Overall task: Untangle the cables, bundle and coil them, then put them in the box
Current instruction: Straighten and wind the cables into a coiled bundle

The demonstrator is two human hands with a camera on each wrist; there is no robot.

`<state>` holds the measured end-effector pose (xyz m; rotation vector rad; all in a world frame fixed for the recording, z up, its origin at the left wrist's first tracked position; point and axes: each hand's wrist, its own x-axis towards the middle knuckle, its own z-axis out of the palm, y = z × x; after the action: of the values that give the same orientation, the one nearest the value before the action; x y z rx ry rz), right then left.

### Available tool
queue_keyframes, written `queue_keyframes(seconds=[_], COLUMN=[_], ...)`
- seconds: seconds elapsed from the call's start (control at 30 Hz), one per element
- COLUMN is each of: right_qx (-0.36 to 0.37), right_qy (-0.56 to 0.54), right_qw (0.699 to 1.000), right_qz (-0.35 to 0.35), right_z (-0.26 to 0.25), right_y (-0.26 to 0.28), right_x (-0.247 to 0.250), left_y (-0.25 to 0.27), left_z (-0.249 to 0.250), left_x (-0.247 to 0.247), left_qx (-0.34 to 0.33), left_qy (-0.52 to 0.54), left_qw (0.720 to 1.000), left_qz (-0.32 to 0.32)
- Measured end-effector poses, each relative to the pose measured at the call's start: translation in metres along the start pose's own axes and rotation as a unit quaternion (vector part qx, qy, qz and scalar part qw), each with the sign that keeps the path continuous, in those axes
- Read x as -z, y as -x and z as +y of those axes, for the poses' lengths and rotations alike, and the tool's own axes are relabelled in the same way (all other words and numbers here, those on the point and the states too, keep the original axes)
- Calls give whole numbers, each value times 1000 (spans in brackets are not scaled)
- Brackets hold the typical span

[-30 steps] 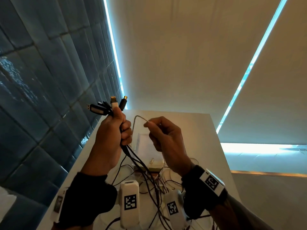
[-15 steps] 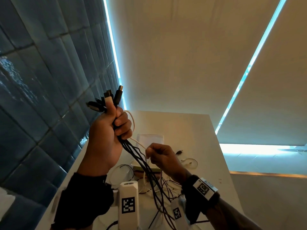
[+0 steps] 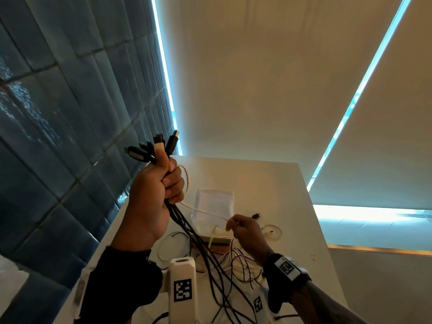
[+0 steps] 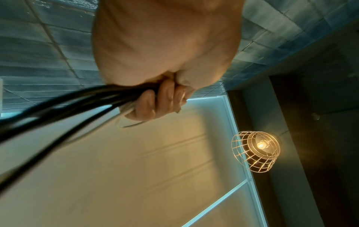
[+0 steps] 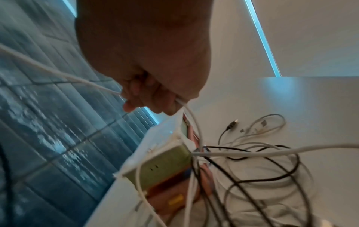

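Note:
My left hand (image 3: 161,185) is raised above the white table (image 3: 268,183) and grips a bundle of black cables (image 3: 187,228) just below their plugs (image 3: 154,148), which fan out above the fist. The left wrist view shows the same fist (image 4: 161,98) around the black cables (image 4: 68,106). A white cable (image 3: 201,210) loops out of that fist and runs down to my right hand (image 3: 236,226), which pinches it low over the table. In the right wrist view the fingers (image 5: 147,98) hold this white cable (image 5: 64,76). The open box (image 3: 215,211) lies behind both hands.
Loose black and white cables (image 3: 238,263) lie tangled on the table near me. A small coiled white cable (image 3: 271,232) and a black plug (image 3: 256,215) lie right of the box. A blue tiled wall (image 3: 58,113) runs along the left.
My left hand has lifted the plug bundle higher. My right hand has slid down along the white cable toward the table, drawing it out taut.

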<state>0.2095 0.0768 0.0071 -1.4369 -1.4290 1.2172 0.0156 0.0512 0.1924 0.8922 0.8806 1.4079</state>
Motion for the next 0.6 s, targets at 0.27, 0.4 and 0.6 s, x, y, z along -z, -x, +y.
queue_keyframes(seconds=[0.27,0.4,0.6], right_qx=[167,249,144], right_qy=[-172,-167,-188], right_qw=[971,947,948], right_qz=[-5,-119,-213], right_z=[-113,-131,-113], right_y=[13,29,32], right_x=[5,-4,-6], left_y=[-7,-8,-4], left_z=[-23,-24,-9], left_x=[-1,-3,-3], left_qx=[61,66,42], left_qy=[-42,-8,107], left_qw=[995,995,993], left_qz=[62,78,35])
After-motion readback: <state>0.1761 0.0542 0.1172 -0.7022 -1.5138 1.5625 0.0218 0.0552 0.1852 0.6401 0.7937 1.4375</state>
